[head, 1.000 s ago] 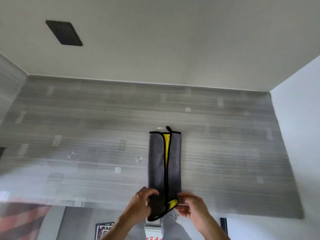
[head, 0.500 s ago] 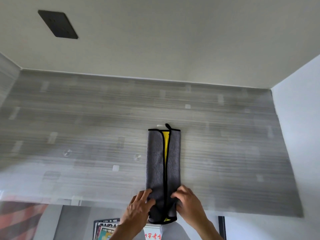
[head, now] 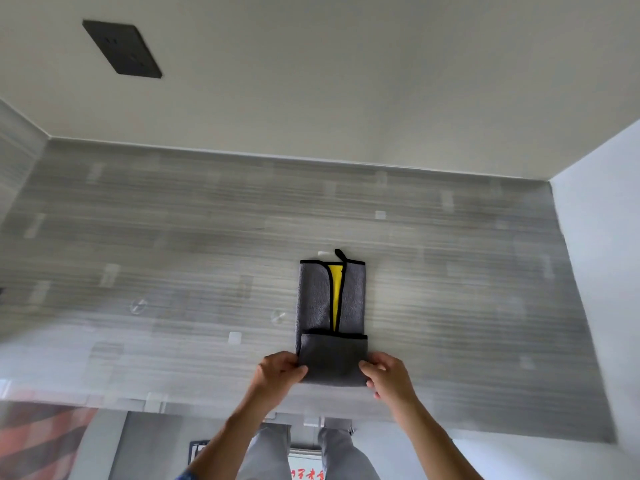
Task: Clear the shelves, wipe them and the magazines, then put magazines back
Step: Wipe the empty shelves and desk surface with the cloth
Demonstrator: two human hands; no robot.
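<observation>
A grey cloth [head: 330, 299] with black trim and a yellow inner side lies lengthwise on the grey wood-grain shelf [head: 173, 254]. Its near end is folded up over itself into a flat grey flap. My left hand [head: 278, 370] pinches the flap's left corner. At the flap's right corner, my right hand [head: 384, 375] pinches it too. Magazines [head: 199, 452] show partly on the floor below the shelf's front edge, beside my legs.
A cream back wall carries a black socket plate [head: 122, 48] at the upper left. A white side wall [head: 599, 254] closes the shelf on the right. Small clear tape squares and round pads dot the shelf. A red patterned surface [head: 38, 441] shows at the lower left.
The cloth's near end, which hung at the shelf's front edge, has been folded up onto the cloth. Both hands shifted from its middle to the flap's outer corners.
</observation>
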